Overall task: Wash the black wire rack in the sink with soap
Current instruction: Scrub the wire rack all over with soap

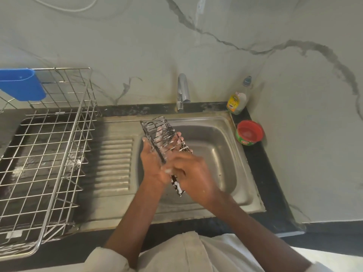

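1. Hands are working over a steel sink (225, 154) seen from above; the basin is sitting on the right and a ribbed draining board (115, 163) on the left.
2. The black wire rack (161, 138) is being held tilted above the basin's left edge, its far end pointing toward the tap (183, 91); white soap foam is clinging to its wires.
3. The left hand (152, 163) is cradling the rack from below and from the left, with the fingers curling up around the wires.
4. The right hand (193, 173) is lying over the rack's near end, its fingers bending round something black and white with foam (177, 186) that is poking out beneath the palm; blur is making it unclear whether this is a scrubber or part of the rack.
5. A silver wire dish drainer (45, 154) is standing on the dark counter to the left, with a blue plastic holder (21, 84) hanging on its back rail.
6. A bottle of dish liquid (236, 99) is standing at the sink's back right corner, and a red-and-green soap tub (249, 132) is sitting open just beside it.
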The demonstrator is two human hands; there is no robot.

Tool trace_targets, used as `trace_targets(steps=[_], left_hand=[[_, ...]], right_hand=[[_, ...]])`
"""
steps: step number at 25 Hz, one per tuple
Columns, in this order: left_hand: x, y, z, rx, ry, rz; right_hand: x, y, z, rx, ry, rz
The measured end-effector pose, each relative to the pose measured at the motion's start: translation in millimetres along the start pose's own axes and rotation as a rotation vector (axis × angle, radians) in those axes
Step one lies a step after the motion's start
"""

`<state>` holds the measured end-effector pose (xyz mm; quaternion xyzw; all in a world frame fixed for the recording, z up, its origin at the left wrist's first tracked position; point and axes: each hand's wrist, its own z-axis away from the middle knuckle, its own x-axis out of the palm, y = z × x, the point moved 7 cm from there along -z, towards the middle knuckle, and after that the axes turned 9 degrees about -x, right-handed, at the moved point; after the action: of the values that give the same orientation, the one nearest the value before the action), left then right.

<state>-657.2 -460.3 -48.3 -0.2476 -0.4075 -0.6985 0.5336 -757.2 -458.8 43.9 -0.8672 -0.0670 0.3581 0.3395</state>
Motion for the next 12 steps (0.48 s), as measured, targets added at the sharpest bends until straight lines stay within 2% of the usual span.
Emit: trace_targets(steps=[1,3,5,9,12], left_hand=[[-1,5,0,0.007,0.006,0.025],[-4,8,1,0.035,0.067,0.044],[-7,8,8,0.062,0.137,0.066],[-18,3,15,0.027,0.269,0.246],[-15,0,18,0.02,0.293,0.324]], right_hand=[[-8,5,11,0.023,0.031,-0.003],[-26,28,22,0.22,0.2,0.054],[-26,34,21,0.378,0.276,0.107],[-12,9,25,0.161,0.272,0.112],[-19,8,39,0.123,0.331,0.097]])
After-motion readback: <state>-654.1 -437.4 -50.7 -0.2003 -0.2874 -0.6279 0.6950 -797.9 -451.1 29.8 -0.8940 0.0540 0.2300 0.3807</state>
